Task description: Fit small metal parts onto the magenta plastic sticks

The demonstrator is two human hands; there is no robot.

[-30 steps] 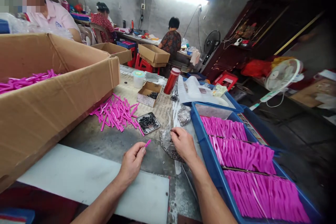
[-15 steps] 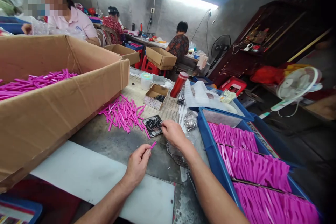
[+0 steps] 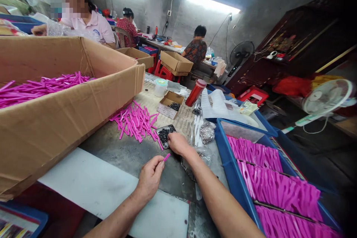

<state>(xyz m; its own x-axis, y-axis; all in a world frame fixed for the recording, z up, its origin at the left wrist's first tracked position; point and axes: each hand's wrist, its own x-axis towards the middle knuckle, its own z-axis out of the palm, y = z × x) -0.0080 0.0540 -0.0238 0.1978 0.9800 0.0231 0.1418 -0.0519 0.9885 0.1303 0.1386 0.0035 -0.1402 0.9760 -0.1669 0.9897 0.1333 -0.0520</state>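
My left hand pinches a short magenta plastic stick, its end poking out past the thumb and forefinger. Up and to the right of it, my right hand has its fingertips drawn together at the right side of a small tray of tiny black parts. What those fingertips grip, if anything, is hidden. A loose pile of magenta sticks lies on the worktable just left of the tray.
A large cardboard box with more sticks stands left. At right, a blue crate holds rows of magenta pieces. Behind the tray are a small carton, a red flask and a bag of metal parts. Co-workers sit beyond.
My right hand has shifted from the tray's right edge further in over the black parts. My left hand still holds the stick. The whole view has swung slightly left.
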